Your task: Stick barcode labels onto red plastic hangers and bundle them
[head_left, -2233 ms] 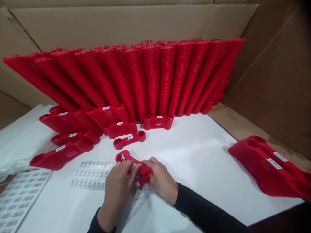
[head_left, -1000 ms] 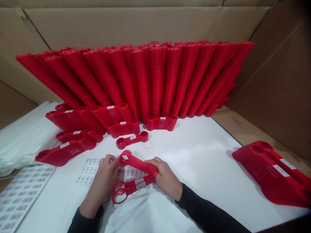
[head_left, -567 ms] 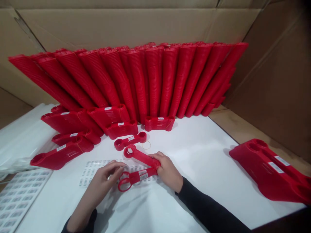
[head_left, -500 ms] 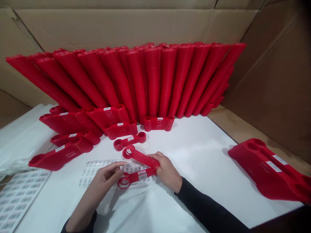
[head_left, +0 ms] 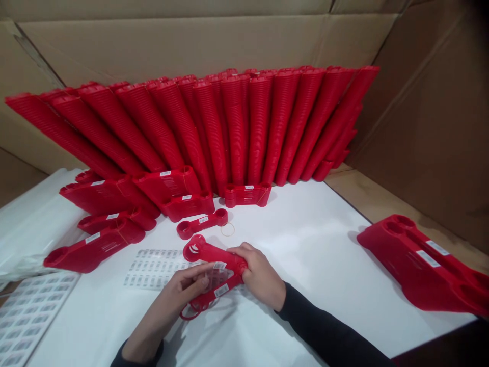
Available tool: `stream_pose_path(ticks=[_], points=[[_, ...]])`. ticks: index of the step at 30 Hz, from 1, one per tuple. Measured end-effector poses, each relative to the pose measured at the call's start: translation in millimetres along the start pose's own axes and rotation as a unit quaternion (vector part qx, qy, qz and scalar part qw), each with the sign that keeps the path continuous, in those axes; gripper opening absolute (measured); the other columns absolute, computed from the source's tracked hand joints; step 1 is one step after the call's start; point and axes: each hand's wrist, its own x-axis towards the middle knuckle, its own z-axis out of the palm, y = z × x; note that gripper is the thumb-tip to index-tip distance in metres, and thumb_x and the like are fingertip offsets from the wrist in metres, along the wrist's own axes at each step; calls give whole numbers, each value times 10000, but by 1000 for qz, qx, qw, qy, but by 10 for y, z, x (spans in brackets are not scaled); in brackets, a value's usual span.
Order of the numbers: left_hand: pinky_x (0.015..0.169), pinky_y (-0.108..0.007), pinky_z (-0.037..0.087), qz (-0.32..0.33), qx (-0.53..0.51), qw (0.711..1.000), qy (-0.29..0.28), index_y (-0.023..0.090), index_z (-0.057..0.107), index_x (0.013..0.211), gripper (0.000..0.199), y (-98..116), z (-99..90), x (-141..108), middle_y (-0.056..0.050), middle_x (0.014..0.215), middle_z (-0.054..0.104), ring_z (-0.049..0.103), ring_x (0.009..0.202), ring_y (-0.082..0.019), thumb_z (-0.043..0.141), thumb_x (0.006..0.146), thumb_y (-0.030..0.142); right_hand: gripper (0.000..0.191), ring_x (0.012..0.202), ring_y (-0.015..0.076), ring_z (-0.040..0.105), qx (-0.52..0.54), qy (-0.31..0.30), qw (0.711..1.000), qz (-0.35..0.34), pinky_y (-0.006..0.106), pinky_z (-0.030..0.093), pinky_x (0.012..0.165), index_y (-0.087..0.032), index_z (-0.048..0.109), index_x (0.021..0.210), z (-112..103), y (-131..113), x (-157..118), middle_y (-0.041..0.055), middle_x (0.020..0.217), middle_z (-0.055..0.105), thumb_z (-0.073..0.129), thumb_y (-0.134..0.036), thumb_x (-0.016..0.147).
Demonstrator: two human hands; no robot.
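My right hand (head_left: pixel 262 272) grips two flat red plastic pieces with ring-shaped ends by their right ends, fanned apart. The upper piece (head_left: pixel 214 253) slants up to the left, and the lower piece (head_left: pixel 202 299) slants down to the left, bearing a white printed label (head_left: pixel 221 290). My left hand (head_left: pixel 187 288) reaches between them, its index fingertip at a small white label (head_left: pixel 219 265) against the upper piece. Whether that label is fully stuck down cannot be made out. Beneath and to the left lies a clear sheet of printed labels (head_left: pixel 148 267), partly hidden by the hands.
Tall stacks of red pieces (head_left: pixel 237 127) lean along the cardboard wall (head_left: pixel 171 46). Labelled bundles (head_left: pixel 95 247) lie at left, another pair (head_left: pixel 412 270) at right. A loose labelled stack (head_left: pixel 202 223) and a rubber band (head_left: pixel 227 230) lie ahead. A larger label sheet (head_left: pixel 34 316) is at left.
My left hand has moved right, bringing a white label to the upper red piece. The held pieces have shifted slightly left and down, still in my right hand.
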Motion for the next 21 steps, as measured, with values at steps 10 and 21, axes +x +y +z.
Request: stream_pose_path(ticks=[10,21], points=[[951,-409,416,-14,-40,999,-16,218,616,1111,430,1,8,16,-75,1096,663,593,1035,-245,624,720,398,570,837,151,538,-5,0,1000,-7,227,396,756,-183,629,1066,-9,5,-15,48,905,565,360,20,606],[868,-379,463,-17,-48,999,-5,233,610,1119,434,-31,10,29,-48,916,696,623,919,-225,625,718,399,564,838,148,539,2,-1,1000,0,225,387,761,-206,639,1047,-12,-12,-15,41,905,568,365,22,610]])
